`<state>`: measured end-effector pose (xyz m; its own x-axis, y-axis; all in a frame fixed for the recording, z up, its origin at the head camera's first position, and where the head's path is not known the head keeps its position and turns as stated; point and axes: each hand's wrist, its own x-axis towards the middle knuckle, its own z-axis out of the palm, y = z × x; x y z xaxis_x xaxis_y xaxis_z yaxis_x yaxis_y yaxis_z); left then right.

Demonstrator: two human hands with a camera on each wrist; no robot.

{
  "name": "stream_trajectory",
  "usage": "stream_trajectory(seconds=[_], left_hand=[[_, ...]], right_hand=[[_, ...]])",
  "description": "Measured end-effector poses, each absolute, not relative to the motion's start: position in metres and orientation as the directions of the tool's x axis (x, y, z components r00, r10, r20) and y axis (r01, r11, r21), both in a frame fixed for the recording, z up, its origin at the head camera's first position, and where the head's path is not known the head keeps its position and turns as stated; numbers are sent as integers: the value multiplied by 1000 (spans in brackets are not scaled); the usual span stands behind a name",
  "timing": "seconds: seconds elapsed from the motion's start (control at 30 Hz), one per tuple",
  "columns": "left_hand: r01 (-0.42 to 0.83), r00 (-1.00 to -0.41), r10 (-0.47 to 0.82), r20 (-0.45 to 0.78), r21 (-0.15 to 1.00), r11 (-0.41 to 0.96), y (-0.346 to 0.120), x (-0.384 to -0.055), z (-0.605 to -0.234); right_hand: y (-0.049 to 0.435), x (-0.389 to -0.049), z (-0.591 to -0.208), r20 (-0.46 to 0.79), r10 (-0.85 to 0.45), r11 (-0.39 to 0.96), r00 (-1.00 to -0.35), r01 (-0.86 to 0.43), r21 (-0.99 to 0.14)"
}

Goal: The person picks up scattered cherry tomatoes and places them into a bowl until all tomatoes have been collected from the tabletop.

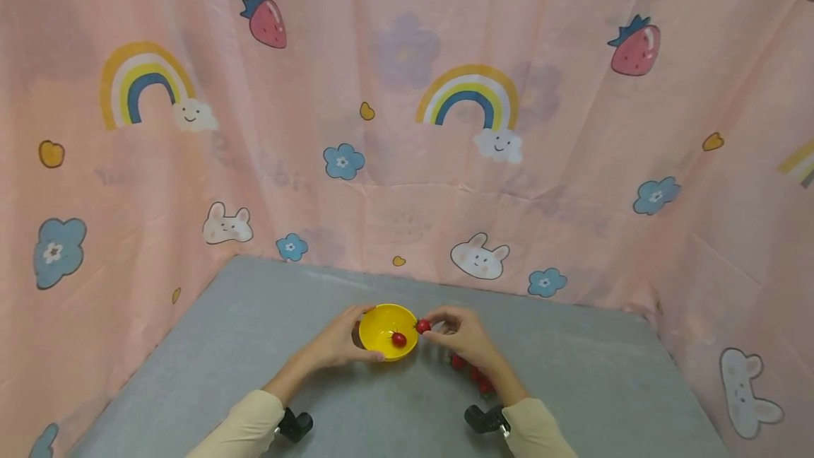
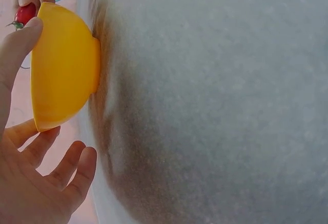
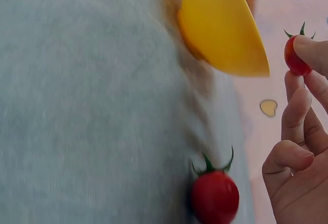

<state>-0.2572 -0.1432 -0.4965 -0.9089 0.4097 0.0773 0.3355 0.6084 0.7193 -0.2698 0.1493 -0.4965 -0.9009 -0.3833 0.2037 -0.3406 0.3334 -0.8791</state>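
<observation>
A yellow bowl (image 1: 375,350) stands on the grey table, with one cherry tomato (image 1: 398,339) inside it. My left hand (image 1: 335,340) grips the bowl from its left side, the thumb at the near rim and fingers at the far side; in the left wrist view the thumb (image 2: 25,34) presses near the rim. Just off the bowl's right rim, my right hand (image 1: 467,338) pinches another cherry tomato (image 3: 297,57) with a green stem between thumb and fingers. Its lower fingers are loosely bent in the right wrist view.
Several more cherry tomatoes (image 1: 456,362) lie on the table under and beside the right forearm, one close (image 3: 215,197) in the right wrist view. Black wrist cameras (image 1: 485,418) sit at both sleeves. A pink patterned curtain (image 1: 407,189) hangs behind the grey table (image 1: 591,373).
</observation>
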Motion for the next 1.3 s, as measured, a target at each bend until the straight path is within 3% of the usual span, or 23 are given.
stream_trajectory(seconds=[0.3,0.93,1.3], left_hand=[[343,-907,412,83,713,612,-144,-258,-494],[343,-907,402,125,773,534,-159,-263,-499],[363,-899,415,142,772,522,-159,-263,-500]], right_hand=[[136,-271,-499,242,-414,322,-877,-390,-863],[129,-266,-495,191,-430,314,-882,-345,-885],[160,-268,-506,199,-429,288,-881,-343,-894]])
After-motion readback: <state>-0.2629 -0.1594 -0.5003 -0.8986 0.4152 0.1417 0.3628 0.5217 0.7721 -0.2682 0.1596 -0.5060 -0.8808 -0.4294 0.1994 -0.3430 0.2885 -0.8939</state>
